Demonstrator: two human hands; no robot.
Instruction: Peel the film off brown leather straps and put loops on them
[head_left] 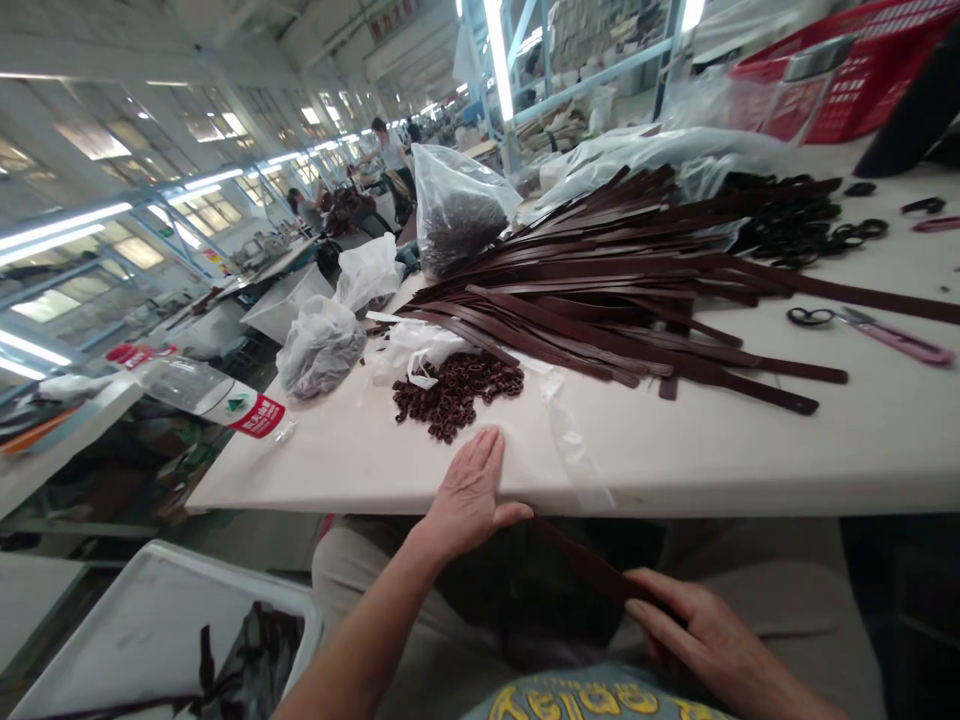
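My left hand point(469, 490) lies flat on the near edge of the pale table point(750, 450), fingers stretched out, just in front of a small heap of brown leather loops point(457, 388). My right hand point(701, 625) is below the table over my lap, fingers closed on a dark brown leather strap point(592, 568) that runs up toward the table edge. A large fan of brown leather straps point(615, 290) covers the middle of the table.
Clear plastic bags point(322, 345) of small parts and a plastic bottle point(210, 392) lie at the left. Pink-handled scissors point(870, 330), black rings point(802, 225) and a red basket point(847, 75) are at the right. A white tray point(142, 630) sits low left. People work far behind.
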